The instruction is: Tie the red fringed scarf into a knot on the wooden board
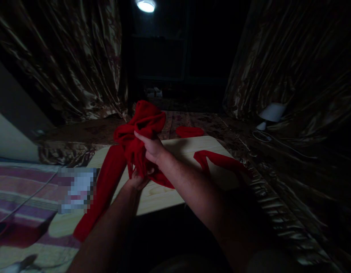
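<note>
Bedding: a striped cover [24,184] at the far left, a thin cord across it.
Blurred item: a pixelated object [78,189] by the board's left side; what it is cannot be told.
Long red strip: a straight length of red fabric [103,193] slants over the pale wooden board [161,197], from the near left corner up to the bunch; whether it is joined to the bunch is unclear.
Left hand: the left hand [139,180] is low at the near end of the bunch, fingers partly hidden in it, seemingly gripping its hanging folds.
Red cloth: the crumpled bunch [148,113] is held above the board's far left part. Its long axis rises from the left hand, up and away from the body, past the right hand.
Right hand: the right hand [154,148] is closed around the bunch's right flank, thumb pointing left across the folds. It sits higher and farther out than the left, so it is the nearer hand to the bulky top.
Red patch: a flat red shape [189,131] just past the board's far edge.
Bent red strip: an angled red length [221,159] on the board's right side, trailing over its edge.
Lamp: a small white-shaded lamp [273,112], well apart at right.
</note>
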Demonstrator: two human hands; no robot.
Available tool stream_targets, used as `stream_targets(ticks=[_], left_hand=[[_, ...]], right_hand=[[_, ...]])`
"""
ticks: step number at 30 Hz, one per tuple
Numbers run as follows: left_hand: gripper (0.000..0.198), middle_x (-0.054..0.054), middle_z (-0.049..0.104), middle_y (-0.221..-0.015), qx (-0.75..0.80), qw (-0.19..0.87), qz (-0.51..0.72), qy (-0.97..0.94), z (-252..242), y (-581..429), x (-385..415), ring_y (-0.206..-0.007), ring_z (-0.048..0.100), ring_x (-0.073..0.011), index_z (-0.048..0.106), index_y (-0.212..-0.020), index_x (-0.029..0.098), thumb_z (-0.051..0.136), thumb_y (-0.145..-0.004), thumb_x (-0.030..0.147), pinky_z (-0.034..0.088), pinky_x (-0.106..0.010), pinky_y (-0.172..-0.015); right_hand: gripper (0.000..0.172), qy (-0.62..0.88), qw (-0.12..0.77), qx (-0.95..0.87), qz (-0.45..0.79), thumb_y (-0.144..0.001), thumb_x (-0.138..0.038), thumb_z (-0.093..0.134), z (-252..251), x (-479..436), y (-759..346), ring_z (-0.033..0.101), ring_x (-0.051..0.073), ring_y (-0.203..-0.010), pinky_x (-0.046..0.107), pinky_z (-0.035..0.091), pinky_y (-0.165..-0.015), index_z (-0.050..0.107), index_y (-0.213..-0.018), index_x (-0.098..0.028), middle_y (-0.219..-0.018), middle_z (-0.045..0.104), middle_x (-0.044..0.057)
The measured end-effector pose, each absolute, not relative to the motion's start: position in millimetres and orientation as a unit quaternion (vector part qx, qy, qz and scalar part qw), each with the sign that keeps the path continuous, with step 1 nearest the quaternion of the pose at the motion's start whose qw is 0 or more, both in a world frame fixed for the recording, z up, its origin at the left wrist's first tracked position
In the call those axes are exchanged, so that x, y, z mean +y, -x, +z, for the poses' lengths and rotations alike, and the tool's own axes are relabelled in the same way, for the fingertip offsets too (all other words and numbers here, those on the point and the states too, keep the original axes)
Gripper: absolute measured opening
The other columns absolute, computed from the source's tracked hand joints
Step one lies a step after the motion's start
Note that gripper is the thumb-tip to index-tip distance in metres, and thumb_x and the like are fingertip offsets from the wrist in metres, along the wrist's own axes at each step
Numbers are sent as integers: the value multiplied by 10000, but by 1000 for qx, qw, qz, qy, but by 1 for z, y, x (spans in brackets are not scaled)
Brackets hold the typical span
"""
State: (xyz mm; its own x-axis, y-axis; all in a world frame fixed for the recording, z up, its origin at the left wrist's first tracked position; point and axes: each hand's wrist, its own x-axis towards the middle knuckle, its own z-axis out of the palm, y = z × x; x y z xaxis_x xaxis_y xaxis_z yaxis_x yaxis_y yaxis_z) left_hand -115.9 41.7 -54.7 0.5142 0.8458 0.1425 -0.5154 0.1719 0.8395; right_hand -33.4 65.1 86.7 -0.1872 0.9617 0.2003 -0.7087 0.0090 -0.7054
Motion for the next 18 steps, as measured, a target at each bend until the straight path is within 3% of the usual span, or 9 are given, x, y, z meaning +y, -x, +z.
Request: stream_targets(ticks=[3,6,8,12,18], left_hand=[[283,-25,676,-652,229,741,453,-440,-42,117,32,-620,655,-160,718,-937,116,791,-667,161,596,-346,-757],[324,25,618,-555,249,754,434,-426,-33,117,29,-485,581,-113,713,-931,125,760,-611,117,610,-369,-728],[406,19,655,-618,260,754,431,-422,-30,116,29,-482,580,-99,709,-970,125,751,-568,89,602,-307,-659],[571,-40,743,-915,247,753,440,-422,-27,114,30,-693,693,-133,684,-1090,147,745,-526,77,569,-206,-633],[612,-63,745,-1020,236,774,421,-409,-22,120,30,-773,721,-193,646,-1191,194,783,-594,191,606,-301,-717]], right_hand=[[413,196,657,-360,633,-649,-339,852,94,83,14,704,244,-1047,446,535,-1011,674,-988,-184,-920,763,31],[381,234,716,-348,559,-639,-289,846,99,110,-27,714,229,-1007,426,539,-997,679,-962,-177,-925,763,26],[370,270,748,-341,502,-648,-265,834,101,127,-64,716,215,-988,414,540,-990,673,-968,-174,-938,761,27],[368,318,789,-329,410,-703,-261,789,108,149,-144,721,185,-939,397,564,-939,654,-1035,-177,-987,753,32],[297,337,819,-359,296,-798,-277,731,118,149,-237,707,175,-987,393,586,-902,648,-1064,-173,-1041,721,50]])
